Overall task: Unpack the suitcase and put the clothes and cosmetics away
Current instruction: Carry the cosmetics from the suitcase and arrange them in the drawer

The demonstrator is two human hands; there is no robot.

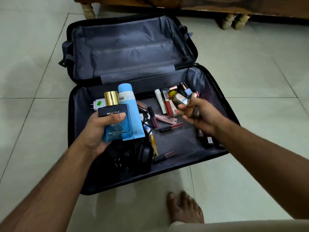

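The cosmetics are being gathered from the open suitcase (215, 91) on the floor. The left hand (98, 131) grasps a cologne bottle (115, 121) and blue tube (132, 113); the blurred right hand (199, 114) seems to clutch small bottles (179, 99). Next, lipsticks (160, 118) remaining inside need collecting.

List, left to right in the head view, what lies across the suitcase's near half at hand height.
white charger plug → cologne bottle held in the left hand → pale blue tube → lip gloss tubes → right hand gripping a small bottle.

Pale glossy floor tiles (250, 67) w/ thin grout lines, dark wood furniture (217, 5) on cream turned legs (88, 12)
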